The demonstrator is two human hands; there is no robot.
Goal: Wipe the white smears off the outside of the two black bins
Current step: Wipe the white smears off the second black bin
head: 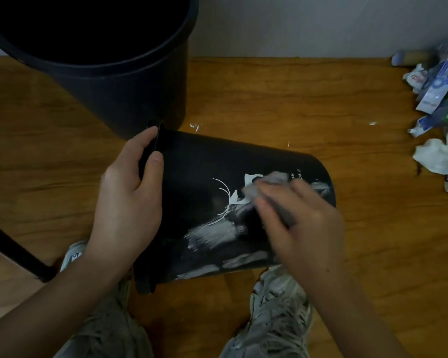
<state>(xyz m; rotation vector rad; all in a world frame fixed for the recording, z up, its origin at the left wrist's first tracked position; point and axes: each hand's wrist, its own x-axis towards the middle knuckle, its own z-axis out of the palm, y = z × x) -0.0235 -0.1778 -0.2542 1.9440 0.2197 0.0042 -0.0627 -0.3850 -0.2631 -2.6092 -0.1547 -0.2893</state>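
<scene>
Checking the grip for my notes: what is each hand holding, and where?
Left hand grips the lying bin by its rim; right hand pinches a crumpled wipe.

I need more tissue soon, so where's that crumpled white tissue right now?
The crumpled white tissue lies on the wooden floor at the head view's right edge, just below the toothpaste boxes.

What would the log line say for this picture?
left hand: grips rim of tipped bin | right hand: rubs wipe on bin | smears: remaining

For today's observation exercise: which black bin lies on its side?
The smeared bin between the hands; the other bin behind it stands upright.
</scene>
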